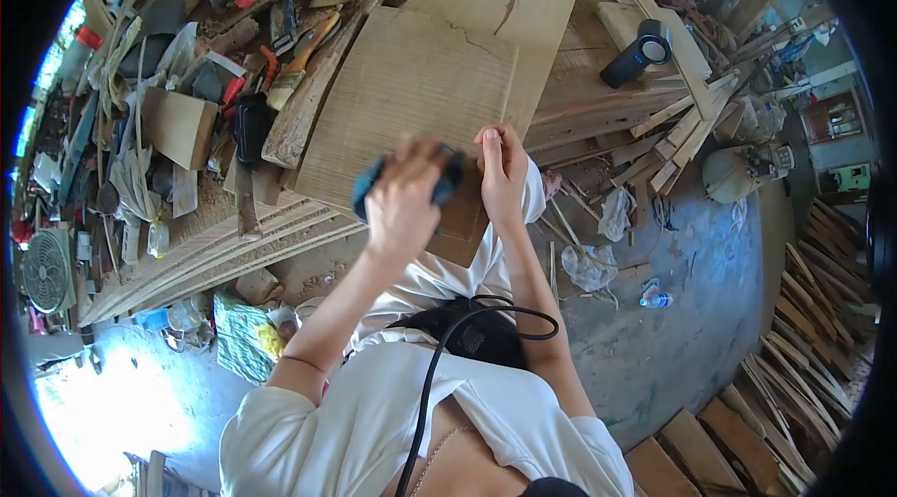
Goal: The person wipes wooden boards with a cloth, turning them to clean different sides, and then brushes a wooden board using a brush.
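A large sheet of brown ribbed cardboard (402,77) lies in front of me, with a torn edge at its far side. My left hand (402,193) is over its near part, closed on a dark blue, cloth-like bundle (450,175); the fingers are blurred by motion. A darker brown flat panel (458,226) shows just below that bundle, above my lap. At the right edge of the cardboard, my right hand (503,170) is closed with the thumb up, gripping the edge. Its fingertips are partly hidden.
A black cylindrical device (637,53) stands on wood to the right. Left of the cardboard lie a brush (304,58), a black case (250,128) and a rough plank (322,77). Wood strips (691,128) jut out at right. A black cable (434,366) crosses my chest.
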`<act>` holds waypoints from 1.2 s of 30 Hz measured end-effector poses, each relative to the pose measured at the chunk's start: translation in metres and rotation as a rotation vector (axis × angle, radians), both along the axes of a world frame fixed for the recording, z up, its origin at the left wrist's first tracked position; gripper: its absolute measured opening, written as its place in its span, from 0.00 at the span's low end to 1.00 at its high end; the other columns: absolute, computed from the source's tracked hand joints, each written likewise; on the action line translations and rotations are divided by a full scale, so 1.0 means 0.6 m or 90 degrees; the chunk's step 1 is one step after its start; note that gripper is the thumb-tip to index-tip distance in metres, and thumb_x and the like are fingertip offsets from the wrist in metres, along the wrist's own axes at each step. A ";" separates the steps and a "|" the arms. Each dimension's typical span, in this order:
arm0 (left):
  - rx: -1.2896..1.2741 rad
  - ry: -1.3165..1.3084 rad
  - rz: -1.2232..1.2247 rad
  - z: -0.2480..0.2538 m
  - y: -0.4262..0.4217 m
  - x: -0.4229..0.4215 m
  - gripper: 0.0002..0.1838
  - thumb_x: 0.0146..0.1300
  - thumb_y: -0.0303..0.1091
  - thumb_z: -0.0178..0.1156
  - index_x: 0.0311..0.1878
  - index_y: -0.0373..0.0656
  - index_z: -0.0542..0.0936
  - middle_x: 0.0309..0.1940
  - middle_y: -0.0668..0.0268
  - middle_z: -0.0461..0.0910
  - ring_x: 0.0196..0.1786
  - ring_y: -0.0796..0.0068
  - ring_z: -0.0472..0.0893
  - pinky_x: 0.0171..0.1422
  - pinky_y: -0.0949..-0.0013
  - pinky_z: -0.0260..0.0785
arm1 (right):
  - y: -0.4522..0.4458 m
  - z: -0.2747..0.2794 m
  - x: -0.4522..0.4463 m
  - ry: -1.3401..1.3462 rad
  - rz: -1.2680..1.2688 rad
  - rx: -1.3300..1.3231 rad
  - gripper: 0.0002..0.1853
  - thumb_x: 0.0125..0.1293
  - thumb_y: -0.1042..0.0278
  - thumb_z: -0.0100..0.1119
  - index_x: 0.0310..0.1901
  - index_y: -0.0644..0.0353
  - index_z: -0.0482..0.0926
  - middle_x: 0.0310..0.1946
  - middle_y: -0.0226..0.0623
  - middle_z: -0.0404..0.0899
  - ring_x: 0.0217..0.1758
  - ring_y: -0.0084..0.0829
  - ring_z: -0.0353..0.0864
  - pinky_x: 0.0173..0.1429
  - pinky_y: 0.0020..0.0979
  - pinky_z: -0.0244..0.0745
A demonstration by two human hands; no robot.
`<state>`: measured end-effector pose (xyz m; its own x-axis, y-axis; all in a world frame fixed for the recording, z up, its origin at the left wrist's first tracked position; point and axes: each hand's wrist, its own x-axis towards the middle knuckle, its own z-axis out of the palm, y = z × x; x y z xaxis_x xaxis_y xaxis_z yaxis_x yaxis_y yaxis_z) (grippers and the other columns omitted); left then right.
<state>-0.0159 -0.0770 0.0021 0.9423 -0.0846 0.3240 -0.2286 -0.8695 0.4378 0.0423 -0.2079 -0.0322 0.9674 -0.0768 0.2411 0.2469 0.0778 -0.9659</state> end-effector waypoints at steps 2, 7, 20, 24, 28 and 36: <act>0.062 0.003 0.137 0.004 0.047 0.026 0.22 0.53 0.17 0.56 0.52 0.47 0.80 0.62 0.69 0.73 0.68 0.57 0.67 0.69 0.57 0.64 | -0.001 0.004 -0.003 0.017 0.023 0.001 0.13 0.75 0.62 0.46 0.33 0.59 0.73 0.16 0.17 0.57 0.18 0.10 0.51 0.22 0.20 0.46; 0.153 0.004 0.257 -0.017 0.094 0.054 0.23 0.51 0.17 0.60 0.52 0.42 0.80 0.67 0.69 0.68 0.70 0.58 0.65 0.69 0.60 0.66 | -0.011 -0.001 -0.004 0.047 0.055 0.026 0.13 0.74 0.63 0.48 0.34 0.61 0.74 0.22 0.22 0.68 0.20 0.13 0.60 0.23 0.20 0.53; -0.029 0.077 0.203 0.018 0.052 0.046 0.19 0.49 0.19 0.57 0.47 0.43 0.81 0.60 0.64 0.75 0.62 0.58 0.74 0.63 0.63 0.71 | -0.007 -0.001 -0.006 0.045 0.021 -0.015 0.12 0.73 0.64 0.48 0.33 0.62 0.74 0.19 0.22 0.67 0.21 0.12 0.60 0.24 0.21 0.53; 0.052 -0.024 0.248 -0.013 0.125 0.070 0.16 0.52 0.19 0.58 0.45 0.42 0.82 0.62 0.70 0.74 0.62 0.56 0.74 0.61 0.62 0.72 | 0.001 -0.003 -0.001 0.000 0.009 -0.017 0.13 0.74 0.62 0.47 0.33 0.60 0.73 0.15 0.17 0.55 0.17 0.10 0.50 0.21 0.20 0.44; 0.044 -0.045 0.144 -0.009 0.023 0.041 0.22 0.46 0.15 0.58 0.47 0.42 0.81 0.60 0.63 0.75 0.62 0.58 0.75 0.64 0.61 0.69 | 0.001 0.002 -0.001 0.017 0.010 -0.016 0.13 0.74 0.62 0.47 0.33 0.60 0.73 0.16 0.17 0.58 0.18 0.10 0.52 0.22 0.20 0.46; 0.003 -0.053 0.030 0.006 0.047 0.035 0.25 0.47 0.17 0.58 0.51 0.48 0.81 0.59 0.67 0.76 0.61 0.60 0.75 0.63 0.61 0.70 | -0.002 -0.005 -0.003 0.021 0.002 -0.035 0.13 0.74 0.63 0.46 0.33 0.60 0.73 0.18 0.18 0.58 0.18 0.10 0.51 0.22 0.20 0.46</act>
